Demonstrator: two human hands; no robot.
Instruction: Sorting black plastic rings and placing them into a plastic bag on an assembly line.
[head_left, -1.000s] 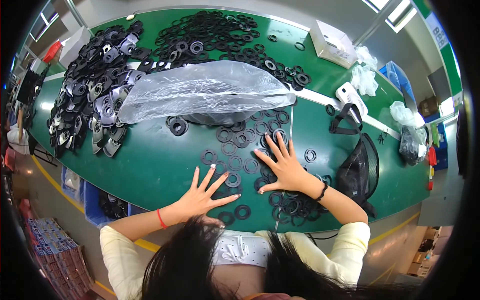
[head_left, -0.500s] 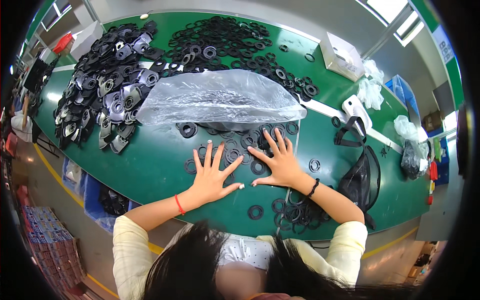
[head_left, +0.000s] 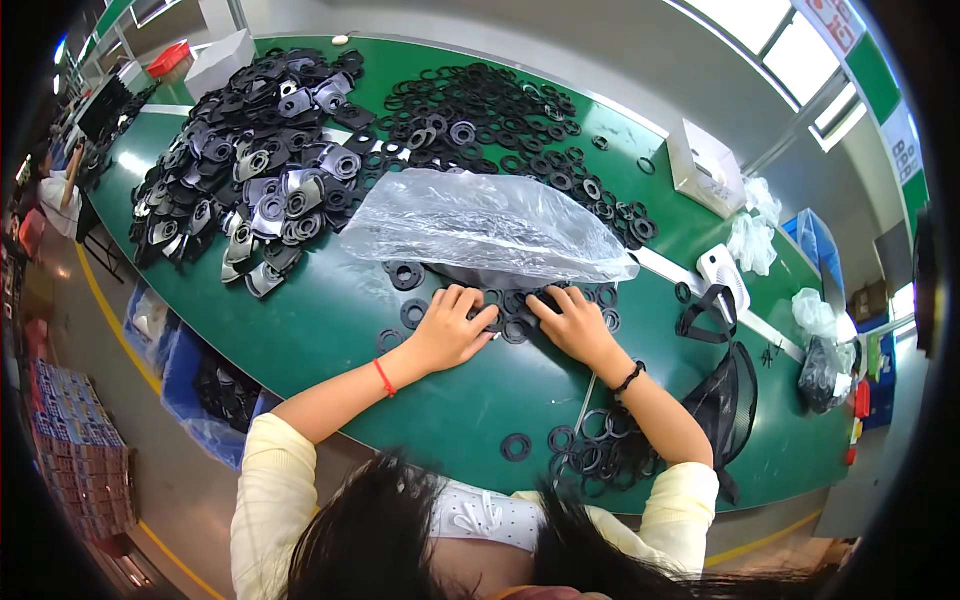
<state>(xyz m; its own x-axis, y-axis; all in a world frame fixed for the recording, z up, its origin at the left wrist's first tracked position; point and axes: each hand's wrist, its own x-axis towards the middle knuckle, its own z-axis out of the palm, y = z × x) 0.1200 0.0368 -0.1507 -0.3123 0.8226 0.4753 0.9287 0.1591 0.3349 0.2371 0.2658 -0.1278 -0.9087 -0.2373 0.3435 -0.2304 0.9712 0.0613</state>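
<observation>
Left hand (head_left: 450,333), right hand (head_left: 573,322): fingers curled, pressing black rings (head_left: 512,312), grasp unclear.

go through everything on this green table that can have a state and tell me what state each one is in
Left hand: fingers curled, resting on flat black rubber rings.
Right hand: palm down on the same rings.
Clear plastic bag: lying crumpled, its mouth not discernible.
White cardboard box: closed.
Black mesh bag: slumped at the table edge.

Clear plastic bag (head_left: 490,225), white boxes (head_left: 705,165)
</observation>
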